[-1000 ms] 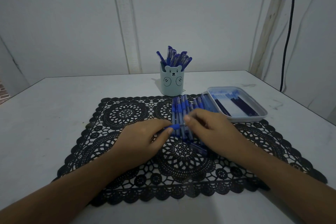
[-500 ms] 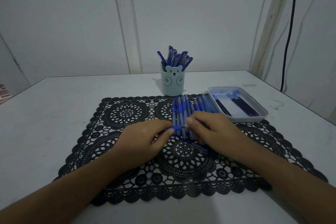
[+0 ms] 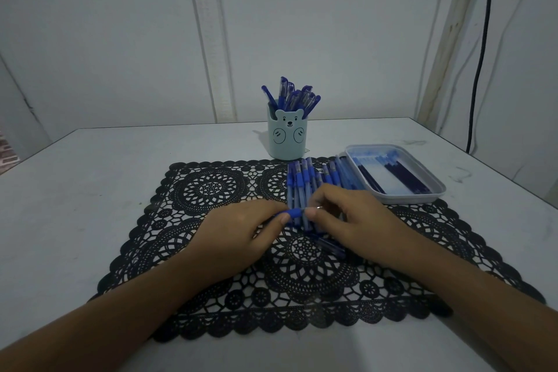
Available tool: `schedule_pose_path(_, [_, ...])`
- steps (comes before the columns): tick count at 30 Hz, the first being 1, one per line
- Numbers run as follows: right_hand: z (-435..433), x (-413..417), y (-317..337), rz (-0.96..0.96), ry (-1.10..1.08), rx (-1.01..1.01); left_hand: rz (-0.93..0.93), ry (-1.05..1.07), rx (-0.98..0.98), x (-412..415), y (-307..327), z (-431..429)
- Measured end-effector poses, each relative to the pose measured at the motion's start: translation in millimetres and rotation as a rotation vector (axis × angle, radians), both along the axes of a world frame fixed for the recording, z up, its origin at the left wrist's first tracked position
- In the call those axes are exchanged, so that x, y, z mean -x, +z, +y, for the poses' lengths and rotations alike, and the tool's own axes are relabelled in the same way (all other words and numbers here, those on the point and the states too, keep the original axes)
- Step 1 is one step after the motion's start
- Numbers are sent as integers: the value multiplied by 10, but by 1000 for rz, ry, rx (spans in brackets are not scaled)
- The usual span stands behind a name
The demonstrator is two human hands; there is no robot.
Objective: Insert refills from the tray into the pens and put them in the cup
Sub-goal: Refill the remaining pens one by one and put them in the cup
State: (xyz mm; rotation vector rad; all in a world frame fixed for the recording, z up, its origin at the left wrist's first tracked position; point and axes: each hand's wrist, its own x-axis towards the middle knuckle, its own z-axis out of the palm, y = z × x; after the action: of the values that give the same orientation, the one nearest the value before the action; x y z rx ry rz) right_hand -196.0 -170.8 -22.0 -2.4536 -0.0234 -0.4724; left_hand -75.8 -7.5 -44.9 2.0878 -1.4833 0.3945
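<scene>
black lace-cut mat (image 3: pixel 211 190) matt; plastic cup (image 3: pixel 287 137), tray (image 3: pixel 434 190) smooth.

Left hand (image 3: pixel 238 235), right hand (image 3: pixel 356 220) on 1 blue pen (image 3: pixel 294 213) over mat (image 3: pixel 211 187)

Worn on the head, wide-angle; looks forward and down from close behind and above the fingers (image 3: pixel 326 198), toward the wall (image 3: pixel 120 39) beyond them.

Both your forearms come in from the near edge, converging toward the middle. Your left hand (image 3: pixel 238 232), palm down, pinches a blue pen (image 3: pixel 292 213) between thumb and forefinger. Your right hand (image 3: pixel 359 220), fingers curled, pinches the pen's right end; the two hands' fingertips nearly touch.
</scene>
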Motion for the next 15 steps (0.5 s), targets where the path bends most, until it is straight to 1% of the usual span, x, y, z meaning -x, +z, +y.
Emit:
schedule_pose_path(4, [-15,1,2,-4,-1,-15,-11,-22,14,1,-2,-8])
schedule_pose_path(9, [-29,-3,-4,-12,4,30,-88,-35,63,5,5,7])
schedule_pose_path(15, [-22,12,-12,-23,10,54,-180,-47,74,16,24,14])
